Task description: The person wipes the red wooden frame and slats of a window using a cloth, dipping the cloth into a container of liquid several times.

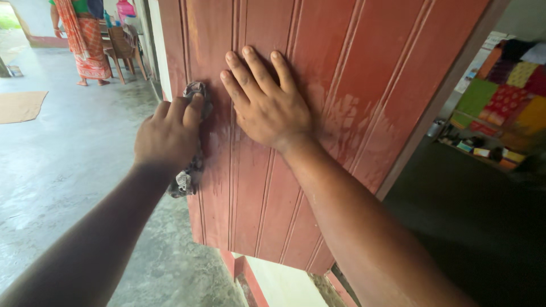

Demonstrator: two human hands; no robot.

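A: What has the left hand (169, 135) got?

B: A crumpled grey rag (192, 136). The fingers are curled shut around it, the thumb up along its top, and the hand presses it against the red door (364, 74) near the door's left edge.

A: Where does the rag show?

B: A bunch sticks out above the thumb, and another wad hangs out below the heel of the hand. The middle is hidden behind the fist.

A: And the right hand (266, 102)?

B: Wide open, holding nothing. The palm lies flat on the door, fingers spread and pointing up and to the left, just beside the left hand without touching it.

A: What is the door like?

B: Painted planks with upright grooves. It looks tilted in the view. Pale smears mark the paint to the right of the open hand and around the rag, with a streaky patch below the left hand.

A: What else is around?

B: A grey concrete floor (62, 165) runs off to the left, with a tan mat (20, 105) lying on it. At the far top left another person (85, 40) stands in a striped orange cloth, next to a wooden chair (122, 48). To the right of the door the room is dark, with bright patchwork cloth (506, 91) in green, red and yellow over a low shelf of small things, too dim to tell apart.
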